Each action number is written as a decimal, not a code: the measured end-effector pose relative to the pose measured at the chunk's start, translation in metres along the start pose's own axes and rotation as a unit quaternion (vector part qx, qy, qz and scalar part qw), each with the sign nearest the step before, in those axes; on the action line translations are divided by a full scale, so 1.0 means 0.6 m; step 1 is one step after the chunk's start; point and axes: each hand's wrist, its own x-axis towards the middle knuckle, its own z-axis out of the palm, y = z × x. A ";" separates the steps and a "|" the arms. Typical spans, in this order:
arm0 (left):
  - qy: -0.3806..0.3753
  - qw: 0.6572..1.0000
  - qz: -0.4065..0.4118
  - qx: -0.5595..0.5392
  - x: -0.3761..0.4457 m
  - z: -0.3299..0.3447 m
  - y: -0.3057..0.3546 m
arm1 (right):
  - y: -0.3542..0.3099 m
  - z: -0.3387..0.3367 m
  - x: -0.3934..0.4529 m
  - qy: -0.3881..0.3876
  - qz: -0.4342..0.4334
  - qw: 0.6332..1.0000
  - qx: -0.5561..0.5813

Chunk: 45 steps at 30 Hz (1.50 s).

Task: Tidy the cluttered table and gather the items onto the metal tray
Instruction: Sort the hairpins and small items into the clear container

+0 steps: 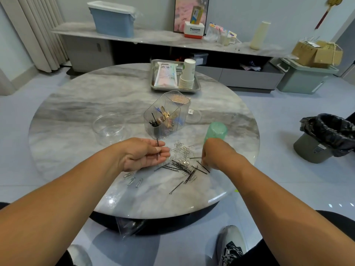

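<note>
A heap of black bobby pins [182,167] mixed with silver paper clips [182,149] lies on the round marble table [76,104] in front of me. My left hand [144,153] is palm up and holds a few black bobby pins [158,150] under the thumb. My right hand [215,154] is curled over the heap's right side and pinches a bobby pin [195,158]. A clear ribbed organizer [165,116] with pins and clips stands behind the heap. The metal tray [197,87] at the far edge holds a plastic pouch [165,74] and a stack of paper cups [187,75].
A clear round dish [109,125] sits to the left and a clear lid [194,116] behind the organizer. A green cup [216,131] stands upside down by my right hand. Three paper clips [133,179] lie near the front. A bin [324,137] stands on the floor at the right.
</note>
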 end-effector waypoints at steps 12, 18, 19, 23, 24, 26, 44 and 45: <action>0.080 0.975 0.016 0.209 0.029 -0.003 -0.005 | -0.014 -0.015 -0.018 -0.078 -0.042 0.996 -0.023; 0.133 0.801 0.118 0.572 0.028 -0.007 -0.028 | -0.022 -0.001 -0.007 -0.017 -0.101 0.988 -0.117; 0.131 0.778 0.125 0.601 0.027 -0.003 -0.033 | -0.023 -0.001 -0.006 -0.016 -0.110 0.985 -0.130; 0.142 0.700 0.163 0.681 0.027 0.002 -0.037 | -0.024 0.002 -0.003 -0.023 -0.120 0.983 -0.137; 0.141 0.684 0.167 0.695 0.026 0.002 -0.035 | -0.021 0.002 -0.004 -0.026 -0.114 0.985 -0.124; 0.137 0.654 0.173 0.723 0.025 0.001 -0.035 | -0.016 0.003 -0.005 -0.036 -0.097 0.990 -0.095; -0.048 0.968 0.133 0.209 0.010 0.042 -0.019 | -0.054 -0.022 -0.008 -0.102 -0.054 0.799 0.590; -0.044 0.968 0.130 0.211 0.010 0.041 -0.019 | -0.057 -0.018 -0.007 -0.106 -0.057 0.803 0.583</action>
